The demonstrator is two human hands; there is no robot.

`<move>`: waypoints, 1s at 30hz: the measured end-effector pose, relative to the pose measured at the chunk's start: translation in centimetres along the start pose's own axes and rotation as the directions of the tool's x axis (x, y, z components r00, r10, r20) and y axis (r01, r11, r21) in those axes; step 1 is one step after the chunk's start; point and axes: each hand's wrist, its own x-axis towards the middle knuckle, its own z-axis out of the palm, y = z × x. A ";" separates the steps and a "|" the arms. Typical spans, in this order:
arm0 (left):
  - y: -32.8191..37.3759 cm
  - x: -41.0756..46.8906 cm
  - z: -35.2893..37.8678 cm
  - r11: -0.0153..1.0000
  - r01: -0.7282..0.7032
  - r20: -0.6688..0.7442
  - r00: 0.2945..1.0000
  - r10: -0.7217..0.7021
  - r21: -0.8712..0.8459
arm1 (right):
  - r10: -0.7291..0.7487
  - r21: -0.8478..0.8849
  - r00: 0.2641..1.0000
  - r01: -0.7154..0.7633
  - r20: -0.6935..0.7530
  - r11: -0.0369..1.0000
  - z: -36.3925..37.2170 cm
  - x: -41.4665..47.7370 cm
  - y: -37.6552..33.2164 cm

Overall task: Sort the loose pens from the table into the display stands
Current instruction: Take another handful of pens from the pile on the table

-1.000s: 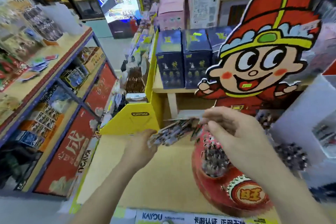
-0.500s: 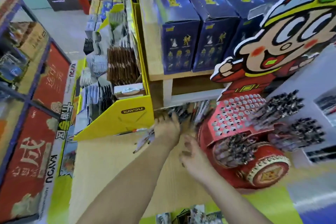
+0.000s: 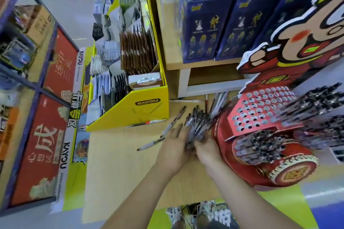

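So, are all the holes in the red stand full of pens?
No, the sloping panel of the red stand shows rows of empty holes.

Both forearms converge on the bundle of pens [image 3: 198,124]; left hand [image 3: 174,142] presses straight fingers against its left side, right hand [image 3: 205,148] curls round its near end.

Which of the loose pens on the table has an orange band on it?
The pen just in front of the yellow box: its middle is orange, while those near the left hand look white and dark.
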 end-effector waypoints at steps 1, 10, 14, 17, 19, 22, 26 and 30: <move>-0.4 -1.0 -0.7 1.000 0.017 -0.054 0.998 -0.017 -0.005 | -0.013 -0.071 0.999 0.011 -0.030 0.997 0.3 0.3 0.0; -3.8 -5.6 0.2 0.954 0.193 0.012 0.980 -0.201 0.231 | -0.024 -0.457 0.999 0.007 -0.033 0.890 1.2 2.3 -0.8; -3.0 -5.9 0.0 0.925 0.268 -0.006 0.961 -0.277 0.269 | 0.038 -0.485 0.997 0.001 0.071 0.874 0.9 2.5 -1.2; -3.8 -6.4 -0.7 0.882 0.299 0.064 0.937 -0.344 0.364 | 0.061 -0.575 0.991 0.018 0.118 0.818 1.0 1.9 -1.1; -4.2 -7.1 -1.5 0.856 0.298 0.114 0.919 -0.376 0.423 | 0.025 -0.644 0.996 0.036 0.086 0.764 1.2 1.4 -0.7; -5.1 -8.5 -2.7 0.865 0.317 0.193 0.890 -0.413 0.390 | -0.033 -0.713 0.999 0.042 0.027 0.700 1.3 0.9 -0.2; -6.7 -10.9 -3.8 0.940 0.314 0.306 0.889 -0.341 0.135 | -0.016 -0.667 1.000 0.002 -0.014 0.745 0.9 0.5 0.6; -5.9 -12.5 -4.5 0.870 0.446 0.405 0.850 -0.337 -0.212 | 0.068 -0.472 0.997 -0.072 -0.024 0.879 0.1 0.4 2.0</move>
